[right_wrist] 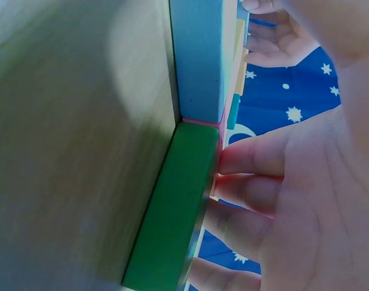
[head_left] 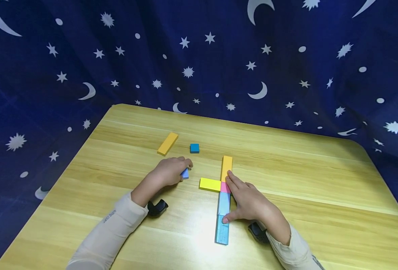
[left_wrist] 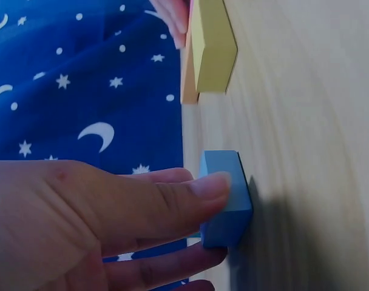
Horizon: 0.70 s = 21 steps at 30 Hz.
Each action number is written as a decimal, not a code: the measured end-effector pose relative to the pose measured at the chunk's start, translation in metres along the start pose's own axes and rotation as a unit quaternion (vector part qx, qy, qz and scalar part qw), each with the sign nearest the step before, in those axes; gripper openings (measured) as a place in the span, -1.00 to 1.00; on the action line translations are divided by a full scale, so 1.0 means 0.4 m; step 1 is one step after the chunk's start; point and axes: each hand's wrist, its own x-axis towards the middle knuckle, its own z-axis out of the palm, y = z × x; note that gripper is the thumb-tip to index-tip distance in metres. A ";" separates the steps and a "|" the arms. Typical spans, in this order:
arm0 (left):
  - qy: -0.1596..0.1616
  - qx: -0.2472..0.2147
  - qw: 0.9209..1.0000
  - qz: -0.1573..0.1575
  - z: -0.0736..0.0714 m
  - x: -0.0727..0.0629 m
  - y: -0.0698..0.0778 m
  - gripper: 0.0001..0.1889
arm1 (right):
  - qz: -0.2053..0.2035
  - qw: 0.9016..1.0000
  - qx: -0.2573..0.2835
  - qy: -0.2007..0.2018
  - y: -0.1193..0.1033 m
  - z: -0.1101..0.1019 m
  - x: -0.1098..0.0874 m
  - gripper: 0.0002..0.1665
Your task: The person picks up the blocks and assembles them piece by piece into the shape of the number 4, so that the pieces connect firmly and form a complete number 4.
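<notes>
My left hand (head_left: pixel 170 170) pinches a small blue block (left_wrist: pixel 238 191) between thumb and fingers, close over the table, left of a cross-shaped layout. At the layout's centre lies a pink square (head_left: pixel 224 187). Around it are an orange block (head_left: pixel 227 166) behind, a yellow block (head_left: pixel 210 184) on the left, and a light blue block (head_left: pixel 224 203) in front, followed by another blue block (head_left: pixel 223 234). A green block (right_wrist: pixel 172 200) shows in the right wrist view, mostly hidden under my right hand (head_left: pixel 253 201). That hand's extended fingers touch the layout, its thumb over the front blue blocks.
Beyond the left hand, a loose orange block (head_left: pixel 167 144) and a small dark blue square block (head_left: pixel 194 148) lie on the wooden table (head_left: pixel 303 168). A dark blue curtain (head_left: pixel 219 56) with moons and stars hangs behind the table's far edge.
</notes>
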 end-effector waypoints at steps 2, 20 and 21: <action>0.002 -0.003 1.000 0.004 0.002 -0.001 0.010 -0.55 | -0.001 1.000 -0.002 0.001 0.001 0.000 0.000 0.42; 0.007 -0.002 0.999 0.036 0.020 -0.003 0.042 -0.56 | 0.001 1.000 -0.001 -0.002 0.003 0.000 0.003 0.43; 0.008 -0.004 0.999 0.039 0.020 -0.003 0.043 -0.56 | 0.002 1.000 0.000 -0.003 0.003 0.000 0.003 0.43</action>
